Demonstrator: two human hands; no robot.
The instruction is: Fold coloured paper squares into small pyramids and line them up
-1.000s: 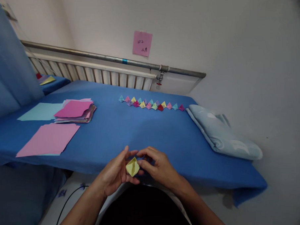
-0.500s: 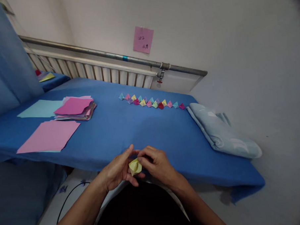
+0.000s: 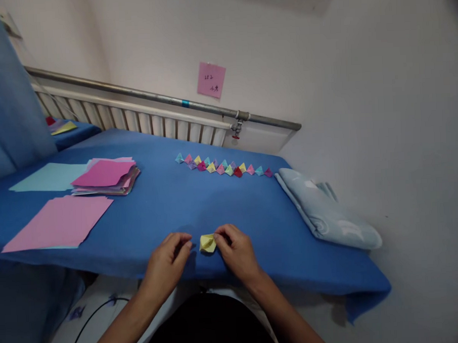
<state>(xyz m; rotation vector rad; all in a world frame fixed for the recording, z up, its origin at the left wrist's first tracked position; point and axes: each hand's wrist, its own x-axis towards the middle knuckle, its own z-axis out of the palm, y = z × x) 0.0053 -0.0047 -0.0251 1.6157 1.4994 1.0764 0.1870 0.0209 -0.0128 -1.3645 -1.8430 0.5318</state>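
Observation:
Between my hands, just above the near part of the blue-covered table (image 3: 158, 205), is a small yellow folded paper piece (image 3: 207, 244). Thumb and fingers of my right hand (image 3: 236, 252) pinch its right edge. To the left of the paper, and apart from it, my left hand (image 3: 168, 260) has curled fingers with a gap between thumb and forefinger; nothing shows in it. Further back lie rows of small folded paper pieces (image 3: 229, 170) in blue, pink, yellow, purple, green and red.
At the left lie a stack of coloured paper (image 3: 104, 174), pink sheets (image 3: 60, 223) and light blue sheets (image 3: 47, 177). A folded light blue blanket (image 3: 325, 213) rests at the right end. Behind the table run a radiator (image 3: 147, 125) and a pipe (image 3: 134, 94).
My left hand has let go of the yellow paper and moved left, away from it. The right hand still pinches the paper, now at its right edge. The view has shifted a little.

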